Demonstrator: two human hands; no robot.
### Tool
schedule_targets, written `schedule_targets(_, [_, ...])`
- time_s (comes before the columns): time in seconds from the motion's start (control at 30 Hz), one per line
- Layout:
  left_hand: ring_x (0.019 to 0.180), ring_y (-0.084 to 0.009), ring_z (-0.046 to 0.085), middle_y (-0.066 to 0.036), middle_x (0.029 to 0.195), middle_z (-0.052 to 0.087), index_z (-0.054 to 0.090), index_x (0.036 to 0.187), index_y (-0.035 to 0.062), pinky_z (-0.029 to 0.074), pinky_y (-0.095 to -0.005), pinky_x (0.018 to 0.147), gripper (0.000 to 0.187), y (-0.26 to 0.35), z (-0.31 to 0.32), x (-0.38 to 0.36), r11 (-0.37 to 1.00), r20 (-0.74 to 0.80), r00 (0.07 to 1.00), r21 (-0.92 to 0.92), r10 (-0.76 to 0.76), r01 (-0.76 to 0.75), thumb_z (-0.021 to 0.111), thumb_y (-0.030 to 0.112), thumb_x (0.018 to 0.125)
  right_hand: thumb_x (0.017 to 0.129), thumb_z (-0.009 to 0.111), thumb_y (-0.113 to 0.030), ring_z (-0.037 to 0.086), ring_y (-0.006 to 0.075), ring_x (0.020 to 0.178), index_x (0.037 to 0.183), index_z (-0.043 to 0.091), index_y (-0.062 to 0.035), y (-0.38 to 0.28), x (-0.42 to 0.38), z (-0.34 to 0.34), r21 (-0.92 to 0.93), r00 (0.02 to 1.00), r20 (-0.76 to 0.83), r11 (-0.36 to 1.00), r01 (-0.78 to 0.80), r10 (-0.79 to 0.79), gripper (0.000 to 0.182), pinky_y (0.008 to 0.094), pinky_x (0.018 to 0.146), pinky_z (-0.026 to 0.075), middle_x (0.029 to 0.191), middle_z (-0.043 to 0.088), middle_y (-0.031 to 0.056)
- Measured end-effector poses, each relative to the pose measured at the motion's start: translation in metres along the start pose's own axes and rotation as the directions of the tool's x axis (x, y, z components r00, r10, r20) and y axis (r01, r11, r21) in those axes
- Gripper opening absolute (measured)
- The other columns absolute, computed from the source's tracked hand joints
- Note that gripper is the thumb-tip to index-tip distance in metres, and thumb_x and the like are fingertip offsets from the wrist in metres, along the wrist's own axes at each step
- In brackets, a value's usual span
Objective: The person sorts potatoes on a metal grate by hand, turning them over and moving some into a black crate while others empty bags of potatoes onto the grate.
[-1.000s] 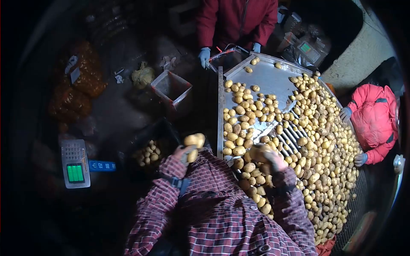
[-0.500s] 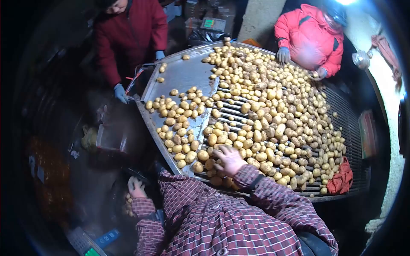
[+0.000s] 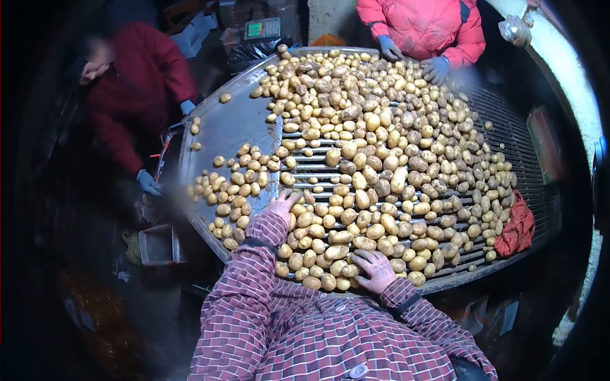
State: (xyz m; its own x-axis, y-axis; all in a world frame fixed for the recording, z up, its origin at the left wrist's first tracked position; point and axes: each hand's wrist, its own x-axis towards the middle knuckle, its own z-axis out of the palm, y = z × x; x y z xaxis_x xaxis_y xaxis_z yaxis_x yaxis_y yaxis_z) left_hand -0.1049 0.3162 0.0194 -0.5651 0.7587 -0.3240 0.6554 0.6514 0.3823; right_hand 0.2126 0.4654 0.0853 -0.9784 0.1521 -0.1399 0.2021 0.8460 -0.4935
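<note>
Left hand (image 3: 279, 206) has moved onto table (image 3: 238, 127), grip unclear; right hand (image 3: 376, 272) is spread; pushing may roll potatoes (image 3: 398, 180) off it.

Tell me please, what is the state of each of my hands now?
Left hand: open, against the potatoes.
Right hand: open, fingers spread on potatoes.

Yellow-brown potatoes (image 3: 398, 180), some dirt-smudged, heaped loosely across slatted metal table (image 3: 232, 130).
</note>
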Motion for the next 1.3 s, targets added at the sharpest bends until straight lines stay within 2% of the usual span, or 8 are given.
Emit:
schedule_targets(0.27, [0.121, -0.0378, 0.049, -0.020, 0.132, 0.048, 0.043, 0.139, 0.0163, 0.041, -0.0421, 0.105, 0.061, 0.019, -0.026, 0.036, 0.985, 0.206, 0.964, 0.002, -0.168, 0.172, 0.060, 0.021, 0.081, 0.072, 0.072, -0.035, 0.052, 0.0269, 0.115, 0.126, 0.057, -0.0200, 0.007, 0.011, -0.005, 0.003, 0.999, 0.046, 1.000, -0.015, 0.015, 0.058, 0.0437, 0.099, 0.039, 0.126, 0.055, 0.0044])
schedule_targets(0.57, [0.113, -0.0389, 0.056, -0.022, 0.126, 0.048, 0.044, 0.129, 0.0063, 0.047, -0.0463, 0.096, 0.070, 0.066, -0.010, 0.047, 0.975, 0.060, 0.973, 0.005, -0.222, 0.222, 0.070, 0.046, 0.078, 0.073, 0.072, -0.037, 0.052, 0.0266, 0.116, 0.128, 0.056, -0.0215, 0.013, 0.013, -0.006, 0.046, 0.998, 0.062, 0.999, -0.001, -0.002, 0.060, 0.0438, 0.099, 0.039, 0.127, 0.055, 0.0042])
schedule_targets(0.8, [0.112, -0.0375, 0.057, -0.019, 0.131, 0.042, 0.048, 0.131, 0.0095, 0.049, -0.0464, 0.093, 0.070, 0.092, -0.015, 0.070, 0.966, 0.202, 0.945, 0.010, -0.257, 0.260, 0.074, 0.045, 0.077, 0.072, 0.072, -0.038, 0.051, 0.0268, 0.117, 0.128, 0.057, -0.0207, 0.014, 0.015, -0.009, 0.088, 0.997, 0.077, 0.995, -0.037, 0.030, 0.060, 0.0437, 0.100, 0.038, 0.127, 0.055, 0.0049])
schedule_targets(0.93, [0.107, -0.0298, 0.061, -0.017, 0.111, 0.060, 0.061, 0.114, 0.0053, 0.050, -0.0400, 0.091, 0.051, 0.067, -0.008, 0.061, 0.973, 0.028, 0.987, -0.166, -0.158, 0.161, 0.074, 0.039, 0.077, 0.072, 0.072, -0.040, 0.052, 0.0269, 0.116, 0.127, 0.058, -0.0189, 0.013, 0.016, -0.009, 0.074, 0.998, 0.054, 0.997, -0.029, 0.025, 0.061, 0.0440, 0.099, 0.039, 0.127, 0.056, 0.0049])
schedule_targets(0.97, [0.095, -0.0263, 0.066, -0.015, 0.093, 0.068, 0.066, 0.103, 0.0050, 0.051, -0.0360, 0.088, 0.041, 0.063, -0.013, 0.051, 0.815, 0.015, 0.949, -0.509, -0.315, 0.278, 0.075, 0.033, 0.075, 0.071, 0.072, -0.040, 0.052, 0.0271, 0.116, 0.126, 0.058, -0.0188, 0.014, 0.015, -0.007, 0.062, 0.999, 0.037, 0.998, -0.027, 0.024, 0.061, 0.0440, 0.099, 0.039, 0.127, 0.056, 0.0050])
schedule_targets(1.03, [0.086, -0.0244, 0.067, -0.011, 0.091, 0.070, 0.066, 0.100, 0.0061, 0.053, -0.0343, 0.084, 0.025, 0.026, 0.015, 0.041, 0.309, -0.069, 0.919, -0.949, -0.387, 0.059, 0.073, 0.019, 0.079, 0.070, 0.073, -0.040, 0.053, 0.0274, 0.115, 0.126, 0.058, -0.0186, 0.018, 0.015, -0.001, 0.044, 1.000, 0.011, 0.999, 0.018, -0.018, 0.061, 0.0439, 0.097, 0.040, 0.126, 0.056, 0.0053])
schedule_targets(1.13, [0.074, -0.0181, 0.065, -0.005, 0.097, 0.067, 0.063, 0.106, 0.0131, 0.053, -0.0290, 0.060, 0.018, -0.042, 0.027, -0.009, -0.493, 0.136, 0.961, -0.870, -0.242, -0.002, 0.062, 0.023, 0.091, 0.066, 0.076, -0.038, 0.055, 0.0276, 0.111, 0.121, 0.061, -0.0163, 0.019, 0.018, 0.007, 0.038, 1.000, 0.007, 0.999, 0.019, -0.019, 0.060, 0.0437, 0.095, 0.041, 0.121, 0.059, 0.0056])
schedule_targets(1.3, [0.068, -0.0151, 0.061, -0.002, 0.087, 0.065, 0.062, 0.094, 0.0122, 0.046, -0.0280, 0.048, 0.011, -0.123, -0.002, -0.113, -0.760, 0.139, 0.873, -0.568, -0.467, -0.316, 0.065, 0.021, 0.087, 0.062, 0.079, -0.037, 0.052, 0.0288, 0.115, 0.117, 0.063, -0.0131, 0.014, 0.020, 0.008, 0.063, 1.000, 0.003, 0.998, 0.004, -0.005, 0.062, 0.0452, 0.100, 0.037, 0.122, 0.059, 0.0070])
